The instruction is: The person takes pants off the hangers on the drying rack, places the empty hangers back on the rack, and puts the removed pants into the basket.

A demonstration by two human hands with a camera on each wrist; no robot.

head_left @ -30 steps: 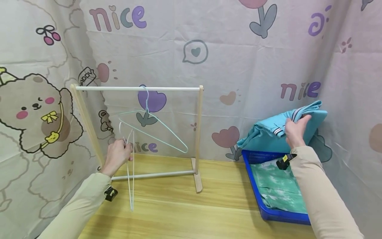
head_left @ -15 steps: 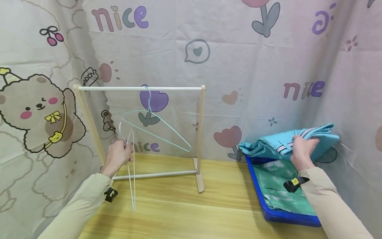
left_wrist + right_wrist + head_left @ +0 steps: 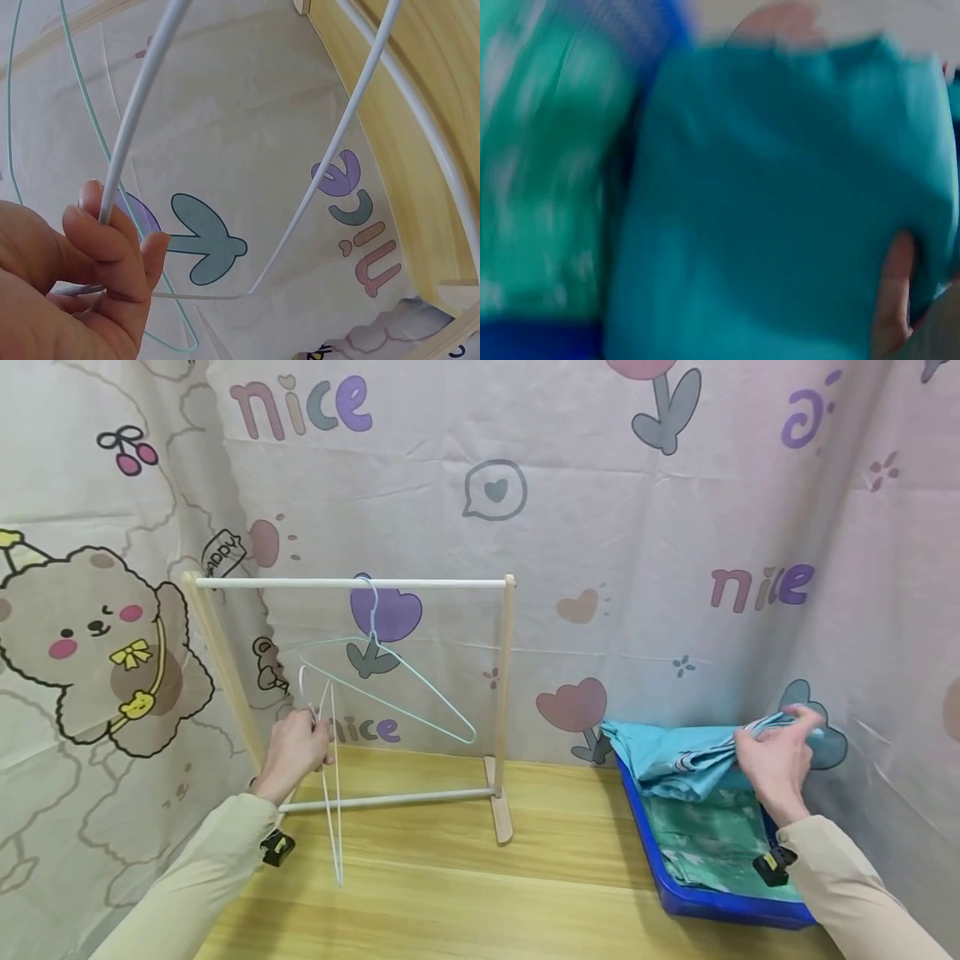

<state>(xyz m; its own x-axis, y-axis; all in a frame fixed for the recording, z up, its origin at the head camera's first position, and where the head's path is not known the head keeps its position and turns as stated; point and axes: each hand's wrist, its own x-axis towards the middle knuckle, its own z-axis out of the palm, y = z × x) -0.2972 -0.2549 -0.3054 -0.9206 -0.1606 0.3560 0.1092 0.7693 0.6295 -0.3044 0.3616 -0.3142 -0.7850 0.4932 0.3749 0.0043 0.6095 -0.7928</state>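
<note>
My left hand (image 3: 294, 752) grips a white wire clothes hanger (image 3: 142, 97) near its neck, in front of the rack's left side. In the left wrist view the fingers curl round the wire. On the right, my right hand (image 3: 780, 762) pinches a folded light-blue garment (image 3: 675, 747) with dark-and-white striped trim. The garment is over the back part of a blue plastic basket (image 3: 654, 870); whether it rests on the rim I cannot tell. A green-and-white patterned folded cloth (image 3: 705, 839) lies in the basket. The right wrist view is blurred and mostly filled by the garment.
A small clothes rack (image 3: 442, 583) with wooden posts stands on the wood-grain table (image 3: 480, 877). One pale green hanger (image 3: 375, 610) hangs from its bar. A printed curtain (image 3: 637, 527) closes off the back and sides.
My right hand has lowered the blue garment and moved to the right, and the garment has tipped flatter over the basket. The left hand stays nearly still with the white hanger.
</note>
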